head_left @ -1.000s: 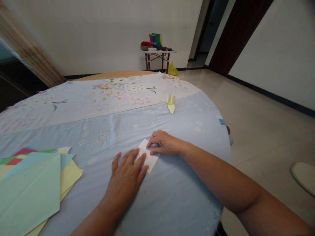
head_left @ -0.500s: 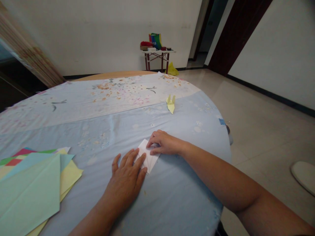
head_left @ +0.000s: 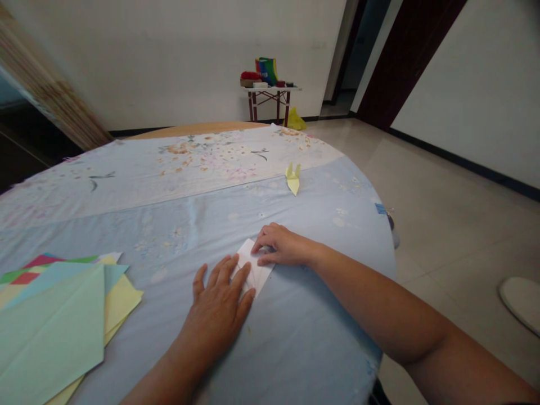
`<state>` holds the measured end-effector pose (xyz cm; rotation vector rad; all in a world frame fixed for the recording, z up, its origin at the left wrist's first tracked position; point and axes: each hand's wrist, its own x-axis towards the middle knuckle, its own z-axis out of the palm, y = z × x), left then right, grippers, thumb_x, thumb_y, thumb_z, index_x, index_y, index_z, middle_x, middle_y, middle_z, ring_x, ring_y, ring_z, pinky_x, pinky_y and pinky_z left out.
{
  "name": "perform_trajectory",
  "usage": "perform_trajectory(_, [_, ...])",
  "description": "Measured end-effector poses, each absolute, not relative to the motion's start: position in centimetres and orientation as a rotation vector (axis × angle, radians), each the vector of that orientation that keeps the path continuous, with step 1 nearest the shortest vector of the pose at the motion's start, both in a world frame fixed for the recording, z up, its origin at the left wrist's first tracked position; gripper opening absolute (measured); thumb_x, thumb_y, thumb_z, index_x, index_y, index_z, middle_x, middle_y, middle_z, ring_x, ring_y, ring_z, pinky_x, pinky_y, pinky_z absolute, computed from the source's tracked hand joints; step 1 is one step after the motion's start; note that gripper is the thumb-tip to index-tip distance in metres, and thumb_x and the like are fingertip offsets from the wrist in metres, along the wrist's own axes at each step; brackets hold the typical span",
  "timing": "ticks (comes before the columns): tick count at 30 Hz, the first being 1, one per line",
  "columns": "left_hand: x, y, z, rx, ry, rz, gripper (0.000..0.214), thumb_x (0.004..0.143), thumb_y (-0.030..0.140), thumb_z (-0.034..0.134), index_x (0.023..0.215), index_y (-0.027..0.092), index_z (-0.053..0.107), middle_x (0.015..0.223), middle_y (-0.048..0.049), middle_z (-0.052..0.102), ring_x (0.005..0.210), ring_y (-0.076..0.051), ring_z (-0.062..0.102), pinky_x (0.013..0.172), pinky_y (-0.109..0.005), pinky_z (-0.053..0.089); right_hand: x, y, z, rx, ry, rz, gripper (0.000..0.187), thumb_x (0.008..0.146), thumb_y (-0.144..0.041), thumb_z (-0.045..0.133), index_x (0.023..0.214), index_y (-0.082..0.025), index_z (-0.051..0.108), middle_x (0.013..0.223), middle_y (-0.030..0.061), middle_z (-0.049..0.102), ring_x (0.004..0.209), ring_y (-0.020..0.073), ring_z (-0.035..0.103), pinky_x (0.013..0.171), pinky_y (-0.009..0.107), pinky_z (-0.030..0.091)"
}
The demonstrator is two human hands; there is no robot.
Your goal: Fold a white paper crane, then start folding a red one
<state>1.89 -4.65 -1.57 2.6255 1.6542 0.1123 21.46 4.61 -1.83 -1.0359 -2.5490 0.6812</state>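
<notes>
A small folded sheet of white paper (head_left: 253, 275) lies flat on the blue cloth, with crease lines on its face. My left hand (head_left: 217, 295) rests on its left side, palm down and fingers spread, the fingertips pressing the paper to the table. From the right, my right hand (head_left: 280, 246) reaches over the paper's right edge. Its fingers are curled, and the thumb and forefinger close in on the paper, whose right corner they partly hide. Farther off stands a yellow folded paper figure (head_left: 292, 183) with two upright points.
A stack of coloured paper sheets (head_left: 54, 332) lies at the left, pale green on top. Flowered cloth (head_left: 139, 191) covers the round table, and a blue clip (head_left: 381, 208) sits at its right edge. A small folding table (head_left: 270, 89) carrying a colourful bag stands by the wall.
My left thumb has shifted slightly up and to the right along the paper's lower edge. My right hand and the paper show almost no movement.
</notes>
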Motion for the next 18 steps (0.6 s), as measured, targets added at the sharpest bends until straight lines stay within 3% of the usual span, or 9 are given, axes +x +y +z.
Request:
perform_trajectory(9, [1.7, -4.7, -1.4, 2.608, 1.643, 0.108, 0.045, 0.084, 0.040, 0.038, 0.126, 0.024, 0.046, 0.137, -0.0102, 0.042, 0.128, -0.029, 0.032, 0.103, -0.058, 0.010, 21.5, 4.7, -2.0, -1.028, -2.545, 0.681, 0.026, 0.071, -0.034, 0.068, 0.095, -0.023, 0.066, 0.089, 0.0037, 0.055, 0.089, 0.0181, 0.047, 0.079, 0.030, 0.034])
perform_trajectory(15, [0.9, -4.3, -1.3, 2.589, 1.543, 0.083, 0.055, 0.081, 0.053, 0.040, 0.129, 0.027, 0.042, 0.139, -0.0106, 0.039, 0.128, -0.031, 0.029, 0.101, -0.060, 0.013, 21.5, 4.6, -2.0, -1.026, -2.545, 0.663, 0.026, 0.071, -0.032, 0.069, 0.094, -0.022, 0.066, 0.089, 0.0036, 0.055, 0.089, 0.0178, 0.047, 0.078, 0.029, 0.034])
perform_trajectory(18, [0.8, -4.0, -1.2, 2.561, 1.558, 0.118, 0.043, 0.087, 0.044, 0.033, 0.126, 0.030, 0.045, 0.136, -0.0070, 0.043, 0.126, -0.028, 0.033, 0.100, -0.057, 0.018, 21.4, 4.6, -1.9, -1.027, -2.549, 0.664, 0.025, 0.071, -0.032, 0.069, 0.094, -0.022, 0.066, 0.089, 0.0038, 0.055, 0.089, 0.0179, 0.047, 0.078, 0.029, 0.034])
